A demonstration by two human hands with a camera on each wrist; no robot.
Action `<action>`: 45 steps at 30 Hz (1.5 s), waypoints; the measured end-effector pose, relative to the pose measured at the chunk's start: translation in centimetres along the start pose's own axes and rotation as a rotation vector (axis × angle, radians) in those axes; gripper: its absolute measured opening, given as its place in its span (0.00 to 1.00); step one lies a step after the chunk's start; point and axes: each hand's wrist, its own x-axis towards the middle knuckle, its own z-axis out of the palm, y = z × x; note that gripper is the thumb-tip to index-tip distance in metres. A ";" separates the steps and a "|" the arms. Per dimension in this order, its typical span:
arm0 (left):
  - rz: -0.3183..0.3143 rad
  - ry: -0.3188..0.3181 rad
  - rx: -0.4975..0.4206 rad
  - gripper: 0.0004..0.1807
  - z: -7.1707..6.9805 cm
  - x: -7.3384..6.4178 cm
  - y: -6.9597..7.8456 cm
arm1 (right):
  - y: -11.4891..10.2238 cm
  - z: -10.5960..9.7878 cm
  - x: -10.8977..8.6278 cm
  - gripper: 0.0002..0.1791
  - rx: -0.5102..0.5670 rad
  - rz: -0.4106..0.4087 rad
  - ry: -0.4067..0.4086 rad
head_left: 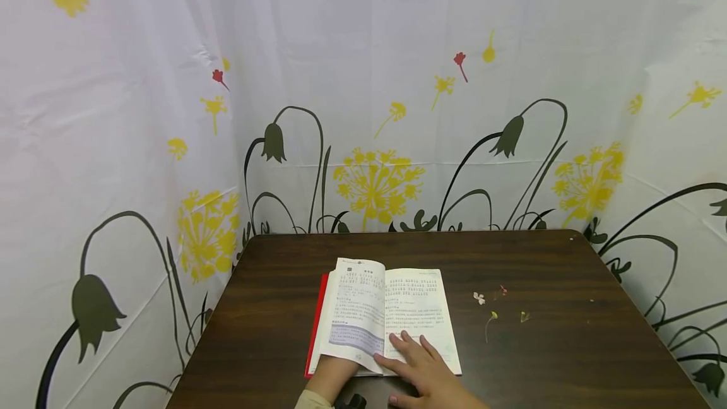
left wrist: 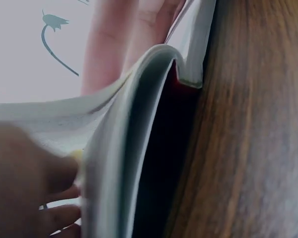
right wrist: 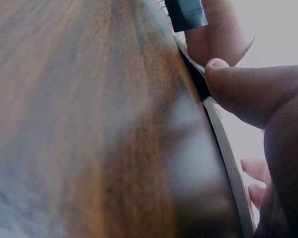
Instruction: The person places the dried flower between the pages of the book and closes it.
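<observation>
An open book (head_left: 417,308) with printed pages and a red cover edge lies on the table. My left hand (head_left: 335,374) reaches in beneath a raised left page (head_left: 358,308), which hides most of it in the head view. In the left wrist view, its thumb and fingers (left wrist: 62,215) touch the pages from one side, fairly straight. My right hand (head_left: 426,371) lies spread over the lower right page, fingertips near the centre fold. The right wrist view shows its thumb (right wrist: 238,87) extended by the book's bottom edge.
Several small dried flowers lie right of the book, among them a white one (head_left: 479,298) and a yellow one with a long stem (head_left: 493,316). The dark wooden table (head_left: 545,264) backs onto a flower-printed curtain (head_left: 397,49). A black device (head_left: 355,402) sits at my left wrist.
</observation>
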 end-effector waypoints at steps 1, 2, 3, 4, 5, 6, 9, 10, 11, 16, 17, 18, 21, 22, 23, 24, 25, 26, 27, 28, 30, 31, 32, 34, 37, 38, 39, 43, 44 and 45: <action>0.047 0.067 0.068 0.21 1.2 0.0 1.2 | 0.1 0.1 0.0 0.37 -0.005 -0.003 0.000; 0.148 0.096 0.011 0.22 2.4 0.0 2.4 | 0.3 0.2 0.0 0.38 0.001 -0.002 -0.002; 0.257 0.138 -0.024 0.21 3.6 -0.1 4.0 | 0.5 0.4 -0.1 0.37 0.009 -0.002 -0.005; 0.329 0.262 0.197 0.18 6.3 -0.5 7.1 | 0.6 0.5 -0.1 0.38 0.014 -0.003 -0.007; 0.384 0.409 0.429 0.16 9.4 -1.1 10.6 | 0.8 0.6 0.0 0.37 0.009 -0.003 -0.013; 0.432 0.556 0.576 0.15 12.3 -1.7 13.7 | 0.8 0.6 0.0 0.37 0.009 0.007 -0.027; 0.846 0.711 0.801 0.10 16.9 -2.5 19.2 | 1.0 0.8 0.1 0.37 -0.014 0.000 -0.023; 1.005 0.685 0.843 0.11 17.8 -2.6 20.3 | 1.0 0.9 0.1 0.37 -0.032 -0.010 -0.011; 1.151 0.641 0.890 0.11 18.7 -2.7 21.2 | 1.0 0.9 0.1 0.37 -0.057 -0.017 -0.003; 1.172 0.259 1.175 0.09 20.6 -3.1 21.1 | 0.8 1.0 0.3 0.38 -0.192 -0.095 0.094; 1.032 0.194 1.228 0.08 20.7 -3.3 20.6 | 0.6 0.8 0.4 0.38 -0.205 -0.098 0.098; 0.872 0.143 1.281 0.08 20.6 -3.4 20.0 | 0.4 0.6 0.5 0.37 -0.209 -0.105 0.110; 0.419 0.002 1.378 0.13 20.0 -3.5 18.5 | -0.2 -0.1 0.6 0.36 -0.159 -0.103 0.106; 0.310 -0.034 1.392 0.15 19.7 -3.4 18.2 | -0.2 -0.3 0.6 0.35 -0.132 -0.100 0.098; 0.225 -0.067 1.393 0.16 19.5 -3.4 17.8 | -0.4 -0.7 0.5 0.34 -0.127 -0.091 0.088; 0.160 -0.095 1.391 0.17 19.2 -3.3 17.6 | -0.4 -0.8 0.4 0.34 -0.119 -0.097 0.086; 0.110 -0.128 1.388 0.18 19.0 -3.2 17.4 | -0.4 -1.0 0.3 0.33 -0.107 -0.101 0.082; 0.082 -0.152 1.387 0.19 18.9 -3.3 17.2 | -0.3 -1.1 0.1 0.32 -0.105 -0.112 0.083; 0.063 -0.169 1.388 0.20 18.8 -3.3 17.0 | -0.2 -1.1 0.0 0.31 -0.104 -0.122 0.080; 0.047 -0.181 1.388 0.21 18.7 -3.3 16.9 | -0.1 -1.2 -0.1 0.31 -0.098 -0.134 0.081; 0.027 -0.202 1.402 0.23 18.7 -3.5 16.8 | 0.5 -1.0 -0.3 0.29 -0.081 -0.178 0.104; 0.018 -0.209 1.406 0.25 18.7 -3.6 16.7 | 0.6 -1.1 -0.4 0.28 -0.057 -0.186 0.113; 0.008 -0.216 1.419 0.27 18.7 -3.6 16.7 | 0.7 -1.1 -0.4 0.27 -0.035 -0.189 0.131; -0.010 -0.227 1.443 0.32 18.6 -3.6 16.6 | 0.8 -1.5 -0.4 0.20 0.041 -0.161 0.149; -0.010 -0.238 1.493 0.42 18.5 -3.7 16.5 | 0.9 -2.2 -0.5 0.11 0.134 -0.104 0.201; -0.011 -0.242 1.507 0.46 18.4 -3.7 16.5 | 1.1 -2.3 -0.5 0.10 0.142 -0.096 0.227; -0.010 -0.242 1.514 0.50 18.4 -3.7 16.5 | 1.2 -2.3 -0.5 0.10 0.140 -0.089 0.248; -0.042 -0.233 1.492 0.66 18.4 -3.9 16.5 | 1.7 -2.2 -0.4 0.17 0.059 -0.078 0.350; -0.054 -0.226 1.480 0.69 18.5 -3.9 16.6 | 1.7 -2.2 -0.4 0.19 0.040 -0.065 0.360; -0.064 -0.218 1.475 0.72 18.5 -3.9 16.6 | 1.7 -2.1 -0.4 0.20 0.032 -0.052 0.364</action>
